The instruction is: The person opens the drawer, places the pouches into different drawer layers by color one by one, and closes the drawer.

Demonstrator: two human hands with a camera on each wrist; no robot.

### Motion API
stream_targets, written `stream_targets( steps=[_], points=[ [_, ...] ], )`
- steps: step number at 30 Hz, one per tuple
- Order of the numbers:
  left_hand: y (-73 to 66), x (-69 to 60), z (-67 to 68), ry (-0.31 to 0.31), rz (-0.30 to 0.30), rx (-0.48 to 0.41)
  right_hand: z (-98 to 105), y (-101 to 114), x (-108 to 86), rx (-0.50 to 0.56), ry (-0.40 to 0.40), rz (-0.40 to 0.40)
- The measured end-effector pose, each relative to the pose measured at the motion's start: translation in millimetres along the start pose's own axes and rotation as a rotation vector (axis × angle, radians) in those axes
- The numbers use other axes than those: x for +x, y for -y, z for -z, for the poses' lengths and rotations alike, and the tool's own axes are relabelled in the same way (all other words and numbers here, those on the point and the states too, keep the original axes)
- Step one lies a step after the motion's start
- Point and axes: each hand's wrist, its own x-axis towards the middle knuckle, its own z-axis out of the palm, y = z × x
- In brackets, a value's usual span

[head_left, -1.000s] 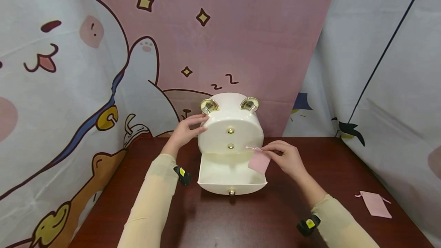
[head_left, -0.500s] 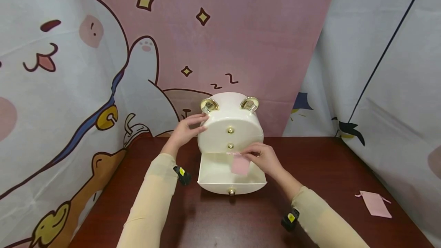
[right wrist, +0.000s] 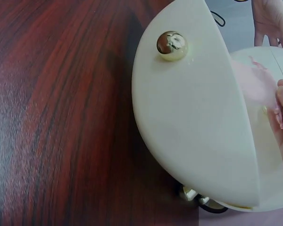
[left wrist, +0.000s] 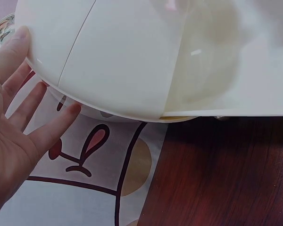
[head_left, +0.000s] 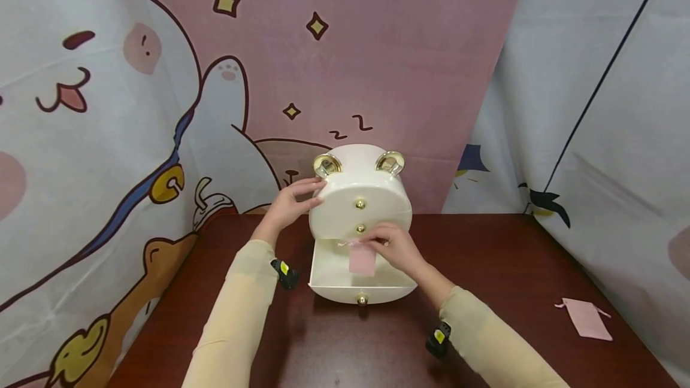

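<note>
A cream drawer box with gold ear-shaped trims stands on the table, its bottom drawer pulled out toward me. Spread fingers of my left hand touch the box's upper left side; in the left wrist view that hand has its thumb against the shell and its other fingers nearly straight. Between thumb and fingertips, my right hand pinches a small pink drawstring pouch near its gathered top. The pouch hangs over the drawer's interior. In the right wrist view the drawer front hides part of the drawer's inside.
Another pink drawstring pouch lies flat near the right edge of the dark wooden table. Behind the box hangs a printed cloth backdrop. Gold knobs stick out from the drawer fronts.
My right hand has carried the pink pouch leftward, from the drawer's right side to above its middle. The left hand has stayed on the box.
</note>
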Motion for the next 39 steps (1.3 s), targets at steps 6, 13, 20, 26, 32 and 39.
stream_targets(
  steps=[6, 13, 20, 26, 32, 39],
  points=[
    [0.1, 0.1, -0.2, 0.004, 0.008, 0.001, -3, 1, -2.4, -0.004, 0.035, 0.023],
    [0.3, 0.2, -0.6, 0.007, 0.01, -0.02, 12, 0, -15.0, 0.016, 0.03, -0.032],
    [-0.2, 0.0, -0.7, 0.004, 0.007, -0.005, 38, -7, -39.4, -0.01, 0.035, -0.117],
    [-0.3, -0.4, -0.2, 0.002, 0.006, -0.011, 62, -21, -66.7, -0.064, 0.03, -0.2],
    [0.8, -1.1, -0.1, 0.002, 0.006, -0.002, 86, -33, -96.9, -0.154, 0.015, -0.306],
    [1.3, -0.9, -0.9, -0.001, -0.001, -0.018, 115, -44, -131.2, -0.245, 0.008, -0.363]
  ],
)
